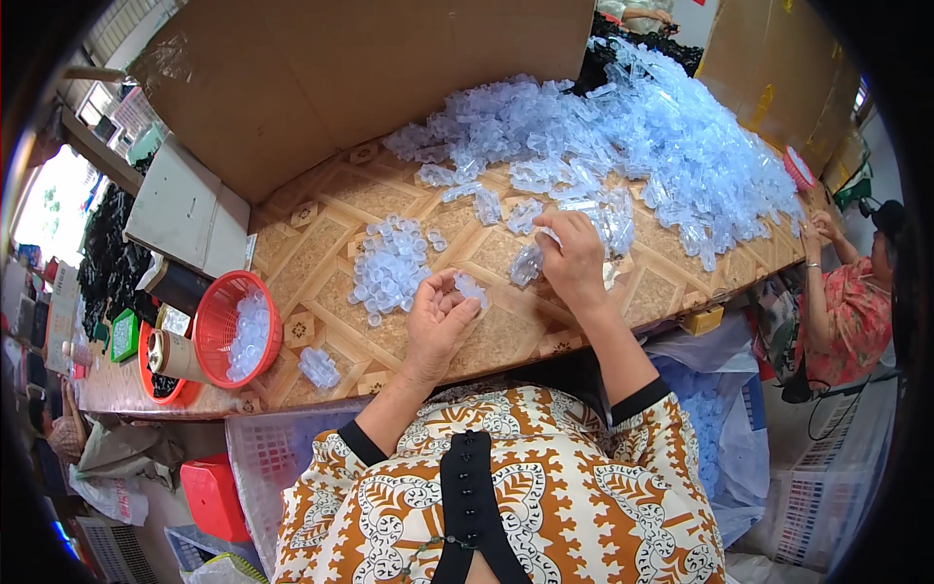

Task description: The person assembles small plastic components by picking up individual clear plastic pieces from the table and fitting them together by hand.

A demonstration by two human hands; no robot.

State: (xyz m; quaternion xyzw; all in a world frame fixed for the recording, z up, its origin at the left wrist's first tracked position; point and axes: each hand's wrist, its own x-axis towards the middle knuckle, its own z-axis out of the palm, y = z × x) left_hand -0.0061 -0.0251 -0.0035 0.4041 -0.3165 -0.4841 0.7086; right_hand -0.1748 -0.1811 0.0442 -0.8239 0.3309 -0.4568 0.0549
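Observation:
My left hand point(438, 319) is above the near edge of the table, its fingers curled around a small clear plastic piece point(471, 290) that shows at the fingertips. To the right, my right hand point(574, 255) reaches over the tabletop with thumb and forefinger pinched. Whatever lies in that pinch is too small to make out. Just below its fingertips is a clear plastic part point(526, 264), and I cannot tell if the hand touches it. Left of my hands spreads a loose pile of small round clear caps point(391, 263).
A big heap of clear plastic parts point(623, 136) covers the table's far right. A red basket point(268, 362) holding clear pieces stands left, near a few loose parts point(318, 368). Cardboard point(370, 78) walls the back. Another person point(846, 311) sits at the right.

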